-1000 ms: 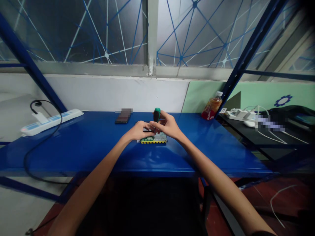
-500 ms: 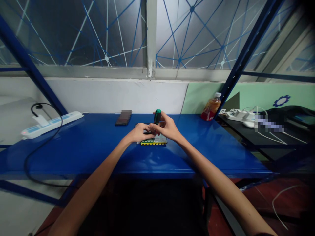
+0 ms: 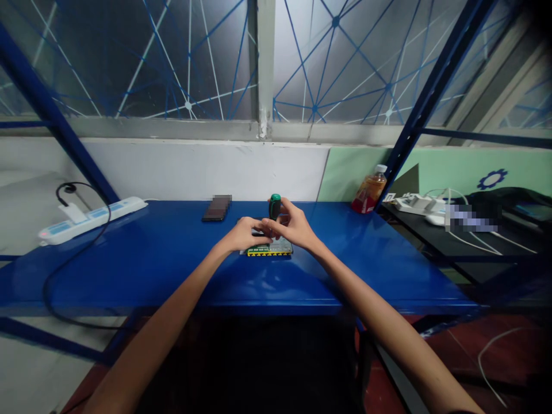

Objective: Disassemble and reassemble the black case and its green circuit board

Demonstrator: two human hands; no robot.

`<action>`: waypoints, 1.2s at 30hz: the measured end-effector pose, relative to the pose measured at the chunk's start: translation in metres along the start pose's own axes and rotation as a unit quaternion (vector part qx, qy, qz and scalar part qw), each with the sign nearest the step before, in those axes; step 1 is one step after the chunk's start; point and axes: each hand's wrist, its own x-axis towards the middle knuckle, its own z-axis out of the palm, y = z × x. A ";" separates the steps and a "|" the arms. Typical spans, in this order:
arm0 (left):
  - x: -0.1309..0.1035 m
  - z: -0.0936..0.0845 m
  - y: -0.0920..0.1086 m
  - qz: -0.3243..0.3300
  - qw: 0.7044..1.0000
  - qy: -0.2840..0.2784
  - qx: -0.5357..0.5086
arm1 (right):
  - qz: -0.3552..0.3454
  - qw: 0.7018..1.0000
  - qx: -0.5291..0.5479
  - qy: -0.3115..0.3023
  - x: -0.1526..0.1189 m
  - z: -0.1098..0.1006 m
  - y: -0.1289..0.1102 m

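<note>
A screwdriver (image 3: 275,206) with a green and black handle stands nearly upright over a green circuit board (image 3: 276,249). My right hand (image 3: 295,225) is closed round it, with thumb and fingers about the lower handle and shaft. From the left, my left hand (image 3: 244,234) reaches over the board, its thumb and fingers curled together close to the shaft. What those fingers pinch is hidden. Yellow parts line the board's near edge; both hands cover much of the rest. The screwdriver's tip cannot be made out.
The board lies on a blue table (image 3: 172,276). Behind it to the left is a black phone (image 3: 217,208). A bottle (image 3: 370,190) stands at the back right. A white power strip (image 3: 92,219) with a black cable (image 3: 77,261) lies at the left.
The screwdriver's handle leans very slightly further left, and the view has shifted a little. Both hands keep their places and hold.
</note>
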 end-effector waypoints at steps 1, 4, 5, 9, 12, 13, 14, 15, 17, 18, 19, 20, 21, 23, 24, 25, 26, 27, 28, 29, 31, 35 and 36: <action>0.000 0.000 0.000 -0.002 1.000 0.001 0.000 | 0.000 1.000 -0.002 0.001 0.000 0.000 0.000; 0.000 0.000 -0.002 -0.004 1.000 -0.002 -0.003 | -0.001 1.000 -0.004 -0.002 0.000 0.000 0.001; 0.001 0.000 -0.003 -0.004 1.000 -0.002 -0.003 | -0.001 1.000 -0.005 -0.003 0.000 0.000 0.001; 0.000 0.001 -0.004 -0.006 1.000 0.000 0.002 | 0.002 1.000 -0.015 -0.002 0.000 0.000 0.002; 0.000 0.001 -0.002 -0.005 1.000 -0.003 0.011 | 0.000 1.000 -0.018 0.002 0.000 0.000 0.001; -0.001 0.001 -0.001 -0.001 1.000 -0.006 0.018 | 0.000 1.000 -0.019 0.002 0.000 0.000 0.001; -0.001 0.000 0.000 0.004 1.000 -0.008 0.026 | 0.000 1.000 -0.020 0.002 0.000 0.000 0.000; -0.001 0.000 0.001 0.010 0.999 -0.011 0.033 | 0.000 1.000 -0.021 0.003 0.000 0.000 0.000; -0.002 -0.001 0.002 0.018 0.999 -0.015 0.039 | 0.000 1.000 -0.020 0.003 0.000 -0.001 -0.001; -0.002 -0.001 0.002 0.020 0.999 -0.016 0.037 | 0.000 1.000 -0.019 0.002 0.000 -0.001 -0.001; -0.002 -0.002 0.001 0.019 0.999 -0.015 0.034 | -0.001 1.000 -0.018 0.000 0.000 -0.001 -0.001; -0.002 -0.002 0.001 0.017 0.999 -0.014 0.031 | -0.001 1.000 -0.017 -0.002 0.000 -0.001 -0.001; -0.002 -0.002 0.000 0.014 0.999 -0.013 0.029 | -0.001 1.000 -0.015 -0.004 0.000 -0.001 0.000; -0.001 -0.002 -0.001 0.008 1.000 -0.007 0.025 | -0.001 1.000 -0.013 -0.008 0.000 0.000 0.001; -0.001 -0.002 -0.002 0.007 1.000 -0.004 0.023 | -0.002 1.000 -0.012 -0.008 0.000 0.000 0.001; -0.001 -0.002 -0.002 0.007 1.000 -0.003 0.021 | -0.003 1.000 -0.011 -0.008 0.000 0.000 0.002; -0.001 -0.001 -0.002 0.008 1.000 -0.002 0.020 | -0.004 1.000 -0.011 -0.007 0.000 0.000 0.002; -0.001 -0.001 -0.002 0.009 1.000 -0.001 0.019 | -0.006 1.000 -0.012 -0.006 0.000 0.000 0.002; -0.001 -0.001 -0.002 0.009 1.000 0.000 0.019 | -0.008 1.000 -0.014 -0.005 0.000 0.000 0.002; -0.001 -0.001 -0.002 0.010 1.000 0.001 0.020 | -0.008 1.000 -0.015 -0.003 0.000 0.000 0.002; -0.001 0.000 -0.001 0.013 1.000 0.001 0.025 | -0.007 1.000 -0.016 -0.001 0.000 0.000 0.002; -0.001 0.000 -0.002 0.030 0.999 -0.014 0.035 | -0.004 1.000 -0.007 -0.008 0.000 0.000 0.002; -0.001 0.000 -0.003 0.031 0.999 -0.017 0.036 | -0.004 1.000 -0.007 -0.008 0.000 0.000 0.002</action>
